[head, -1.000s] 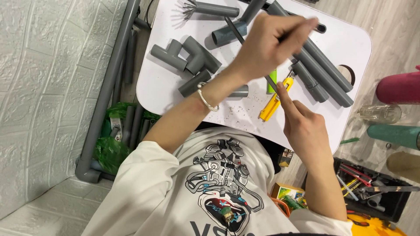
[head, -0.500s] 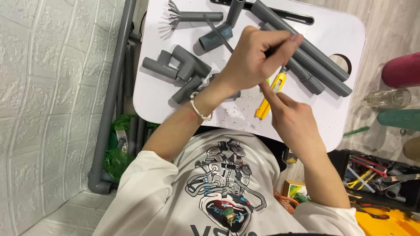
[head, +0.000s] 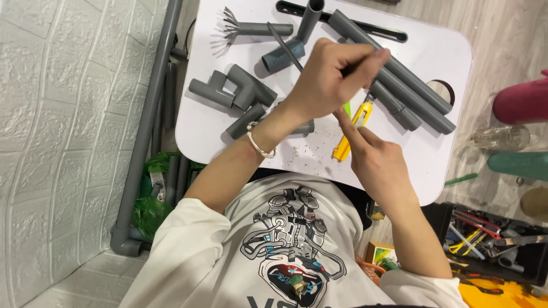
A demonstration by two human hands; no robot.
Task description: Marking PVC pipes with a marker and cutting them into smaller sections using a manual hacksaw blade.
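Note:
My left hand (head: 328, 77), a bracelet on its wrist, is closed around a thin dark rod (head: 285, 45) that slants up and left over the white table (head: 434, 51). My right hand (head: 377, 159) lies just below it and holds nothing. Its index finger stretches out to a small green piece (head: 346, 108), beside a yellow utility knife (head: 351, 122). Long grey pipes (head: 399, 80) lie diagonally under and behind my left hand. Grey elbow and tee fittings (head: 234, 91) sit to its left.
A pipe with a splayed, cut end (head: 251, 27) and a short pipe stub (head: 279, 57) lie at the table's far side. A grey pipe frame (head: 142, 142) runs along the white wall. A black tool tray (head: 496, 239) and several bottles (head: 522, 102) stand on the floor to the right.
Both hands have shifted down and slightly right in the picture as the view moved. My left hand keeps its hold on the thin rod, and my right index finger stays beside the yellow knife.

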